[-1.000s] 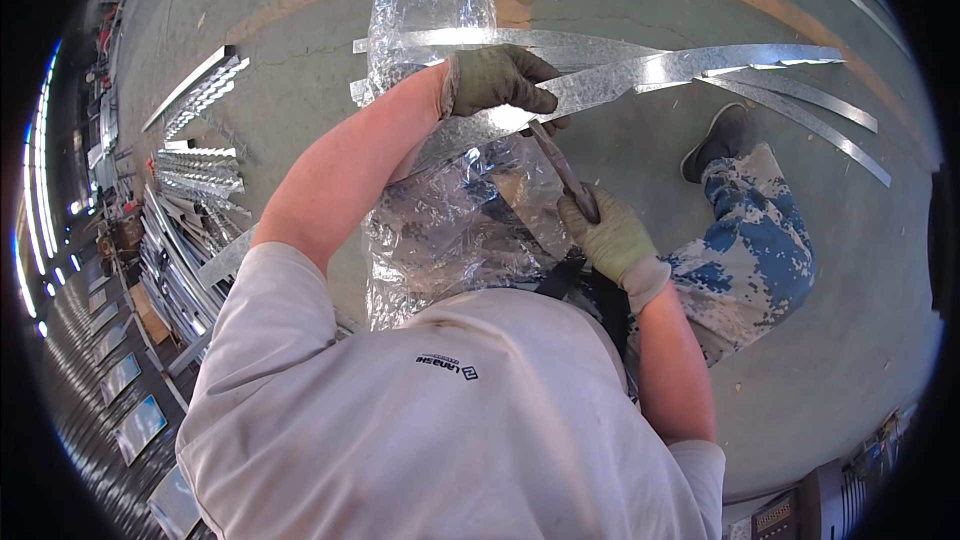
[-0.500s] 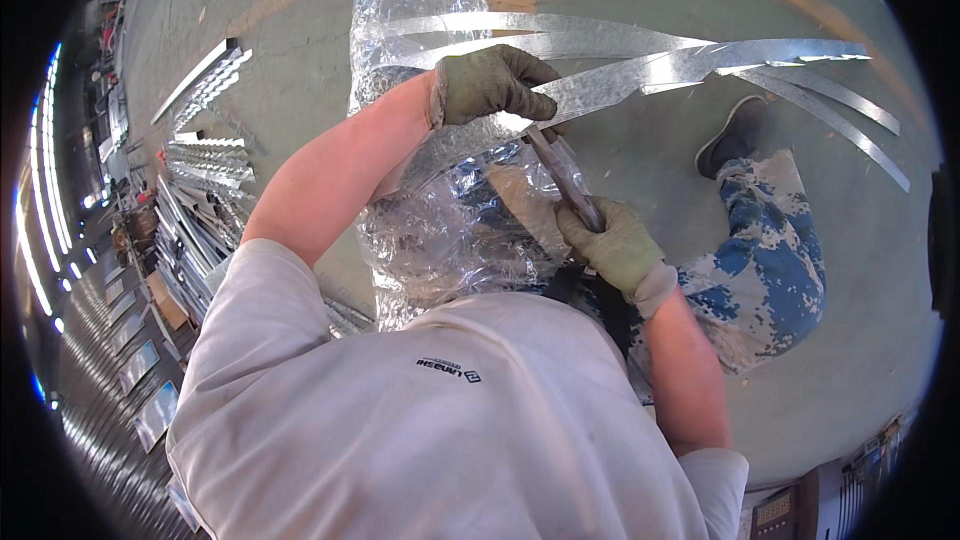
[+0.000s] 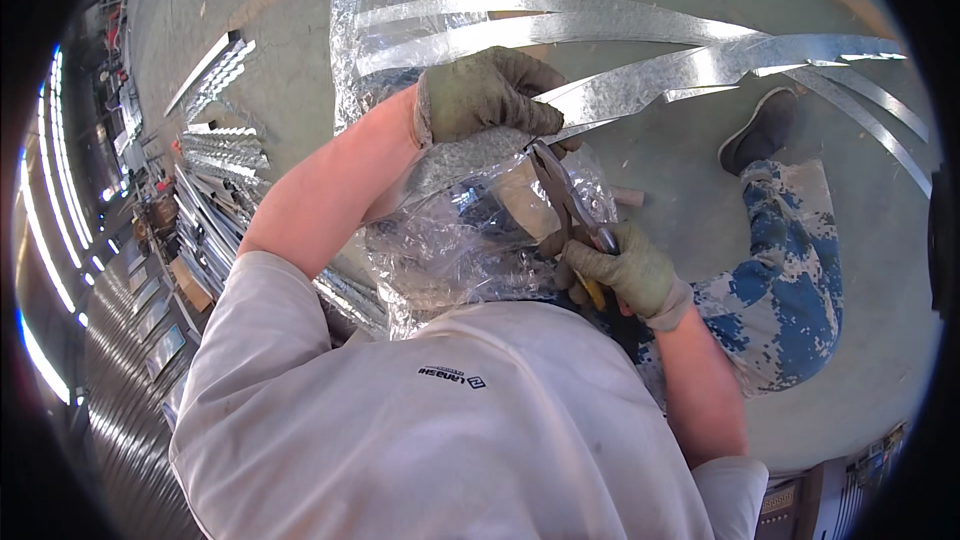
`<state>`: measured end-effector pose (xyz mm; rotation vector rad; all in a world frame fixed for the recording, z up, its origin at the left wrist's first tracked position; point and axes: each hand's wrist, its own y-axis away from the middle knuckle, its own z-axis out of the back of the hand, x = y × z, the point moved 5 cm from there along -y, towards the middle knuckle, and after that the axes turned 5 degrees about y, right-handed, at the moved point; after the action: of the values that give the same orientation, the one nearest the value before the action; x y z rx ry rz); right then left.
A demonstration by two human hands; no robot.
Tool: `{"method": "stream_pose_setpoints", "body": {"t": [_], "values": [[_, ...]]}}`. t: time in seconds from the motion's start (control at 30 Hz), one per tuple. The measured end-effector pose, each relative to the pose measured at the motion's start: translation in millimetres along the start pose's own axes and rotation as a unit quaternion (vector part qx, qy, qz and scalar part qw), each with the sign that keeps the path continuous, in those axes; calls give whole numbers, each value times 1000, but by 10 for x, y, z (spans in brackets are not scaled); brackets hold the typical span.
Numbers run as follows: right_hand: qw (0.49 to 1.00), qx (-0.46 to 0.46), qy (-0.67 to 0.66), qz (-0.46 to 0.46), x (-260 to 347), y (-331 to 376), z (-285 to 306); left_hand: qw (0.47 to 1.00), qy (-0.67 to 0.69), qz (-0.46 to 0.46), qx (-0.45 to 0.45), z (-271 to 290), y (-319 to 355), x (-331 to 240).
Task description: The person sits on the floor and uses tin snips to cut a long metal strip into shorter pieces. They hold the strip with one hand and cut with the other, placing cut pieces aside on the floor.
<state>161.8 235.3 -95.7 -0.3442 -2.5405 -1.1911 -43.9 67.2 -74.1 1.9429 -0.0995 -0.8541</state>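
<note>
My left hand (image 3: pixel 490 95), in a grey-green work glove, is closed on a shiny sheet-metal strip (image 3: pixel 625 90) with notched, partly cut edges. The strip stretches away to the right. My right hand (image 3: pixel 635 272), gloved too, grips a pair of metal snips (image 3: pixel 565 198) with dark jaws and a bit of yellow handle showing. The jaws point up toward the strip, just below my left fingers; whether they touch the metal I cannot tell. Crumpled clear plastic film (image 3: pixel 450 250) lies beneath my left forearm and around the work.
Two narrow metal strips (image 3: pixel 560 28) arc across the far side, over the film. My bent leg in camouflage trousers (image 3: pixel 775 290) and a dark shoe (image 3: pixel 757 130) are at the right. Stacked metal profiles (image 3: pixel 215 220) lie on the floor at the left.
The snips have turned in my right hand, so their jaws and yellow handle now show. The right hand has moved slightly right and down. The far strips have shifted a little.
</note>
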Motion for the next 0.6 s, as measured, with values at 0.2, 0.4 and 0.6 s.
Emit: {"method": "stream_pose_setpoints", "body": {"t": [0.2, 0.4, 0.6], "values": [[980, 113, -166, -4, -71, 23, -61, 999, -18, -18, 23, -3, -39, 6], [920, 178, -348, 27, -84, 69, -228, 997, -12, -50, 50, -8, -65, 29], [962, 122, -237, 59, -34, 139, -270, 997, -41, -61, 34, -37, -16, -39]]}}
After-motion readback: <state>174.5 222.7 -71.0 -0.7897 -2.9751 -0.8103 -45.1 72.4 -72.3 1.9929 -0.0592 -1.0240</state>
